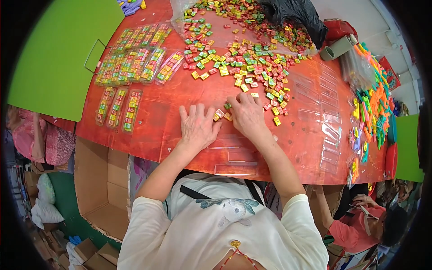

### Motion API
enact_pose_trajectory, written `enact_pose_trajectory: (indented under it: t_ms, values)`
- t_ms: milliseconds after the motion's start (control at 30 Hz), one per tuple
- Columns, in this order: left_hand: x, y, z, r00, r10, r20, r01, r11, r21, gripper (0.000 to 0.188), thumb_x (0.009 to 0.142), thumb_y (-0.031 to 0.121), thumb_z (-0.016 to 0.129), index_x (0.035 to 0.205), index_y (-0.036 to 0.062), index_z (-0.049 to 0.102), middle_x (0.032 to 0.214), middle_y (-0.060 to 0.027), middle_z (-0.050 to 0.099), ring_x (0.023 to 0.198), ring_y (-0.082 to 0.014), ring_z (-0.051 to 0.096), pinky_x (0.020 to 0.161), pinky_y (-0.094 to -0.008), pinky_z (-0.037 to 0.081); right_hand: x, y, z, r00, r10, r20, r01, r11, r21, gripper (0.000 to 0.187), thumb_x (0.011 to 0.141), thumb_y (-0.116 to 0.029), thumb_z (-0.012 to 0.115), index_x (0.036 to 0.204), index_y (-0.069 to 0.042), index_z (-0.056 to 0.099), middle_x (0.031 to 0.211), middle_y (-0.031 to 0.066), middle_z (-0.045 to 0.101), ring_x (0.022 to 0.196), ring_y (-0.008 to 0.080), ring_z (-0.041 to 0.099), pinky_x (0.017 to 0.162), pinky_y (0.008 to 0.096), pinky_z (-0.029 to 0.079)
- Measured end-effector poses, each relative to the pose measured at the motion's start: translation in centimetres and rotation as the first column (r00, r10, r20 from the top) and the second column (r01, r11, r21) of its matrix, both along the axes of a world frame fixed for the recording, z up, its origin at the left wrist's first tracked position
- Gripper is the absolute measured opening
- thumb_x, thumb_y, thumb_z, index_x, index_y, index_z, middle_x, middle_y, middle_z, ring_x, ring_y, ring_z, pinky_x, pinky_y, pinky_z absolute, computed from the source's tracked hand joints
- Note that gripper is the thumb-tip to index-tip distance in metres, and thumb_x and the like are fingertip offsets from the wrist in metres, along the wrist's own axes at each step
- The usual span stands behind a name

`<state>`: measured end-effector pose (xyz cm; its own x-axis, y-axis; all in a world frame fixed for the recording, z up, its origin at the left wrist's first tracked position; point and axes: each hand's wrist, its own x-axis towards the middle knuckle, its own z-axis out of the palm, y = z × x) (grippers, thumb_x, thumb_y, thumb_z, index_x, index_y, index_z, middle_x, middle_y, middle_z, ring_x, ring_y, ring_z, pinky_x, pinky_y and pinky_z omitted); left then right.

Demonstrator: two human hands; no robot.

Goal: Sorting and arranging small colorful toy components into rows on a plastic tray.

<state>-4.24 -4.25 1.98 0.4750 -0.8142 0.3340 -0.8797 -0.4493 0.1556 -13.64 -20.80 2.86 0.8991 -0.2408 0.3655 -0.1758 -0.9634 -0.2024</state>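
Observation:
My left hand [198, 125] lies on the red tabletop with its fingers spread, holding nothing. Just to its right, a few small coloured boxes [219, 114] sit in the gap between my hands. My right hand [246, 116] is bent down over the near end of the scattered pile, its fingers curled. One little green-topped box [227, 105] shows beside its index finger; what lies under the fingers is hidden. Close to the table's front edge, below my hands, are shallow clear plastic trays [236, 169], partly blurred.
A big pile of small boxes [256, 58] spreads toward the far side, by a black plastic bag [294, 18]. Filled trays [130, 110] stand at left. Clear trays [330, 130] and colourful plastic pieces [375, 99] lie at right. Other people sit at both sides; a cardboard box [96, 180] is below left.

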Motion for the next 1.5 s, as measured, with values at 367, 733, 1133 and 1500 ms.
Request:
enact_pose_trajectory:
  t_ms: [367,733,1133,1500]
  values:
    - [0.1,-0.7,-1.3,1.000,-0.011,-0.002,0.011,0.999,-0.036,0.035,0.084,0.033,0.071,0.111,0.0130,0.064,0.103,-0.0119,0.053,0.104,-0.0305,0.051,0.098,-0.0629,0.029,0.1,0.1,-1.9,0.999,-0.036,0.024,0.031,0.983,0.181,0.019,0.085,-0.024,0.069,0.089,-0.006,0.066,0.093,0.0114,0.061,0.091,0.0299,0.060,0.084,0.0443,0.042]
    - [0.1,-3.2,-1.5,0.997,-0.031,-0.063,0.029,0.999,-0.033,0.038,0.085,0.035,0.069,0.113,0.0102,0.061,0.115,-0.0140,0.053,0.116,-0.0336,0.050,0.104,-0.0714,0.025,-3.3,-0.6,0.2,0.996,-0.047,-0.071,0.045,0.999,-0.019,0.029,0.079,-0.024,0.072,0.099,-0.005,0.065,0.106,0.0118,0.058,0.102,0.0280,0.056,0.090,0.0455,0.038]
    - [0.0,-3.6,-2.0,0.999,-0.024,-0.027,0.022,0.998,-0.057,0.030,0.087,0.035,0.068,0.105,0.0113,0.063,0.111,-0.0132,0.053,0.113,-0.0326,0.050,0.102,-0.0741,0.026,-3.4,-1.0,0.0,0.999,-0.033,-0.013,0.032,0.999,-0.039,0.024,0.081,-0.023,0.070,0.100,-0.009,0.067,0.106,0.0098,0.058,0.102,0.0271,0.056,0.091,0.0452,0.037]
    - [0.1,-4.9,-1.6,1.000,0.007,-0.015,-0.007,0.999,-0.040,0.023,0.086,0.028,0.064,0.099,0.0094,0.061,0.105,-0.0133,0.054,0.110,-0.0346,0.050,0.102,-0.0798,0.023,-1.9,-1.6,-0.5,0.985,-0.167,0.035,0.169,0.982,-0.088,0.022,0.081,-0.024,0.068,0.095,-0.007,0.066,0.100,0.0109,0.059,0.101,0.0287,0.054,0.092,0.0464,0.037]
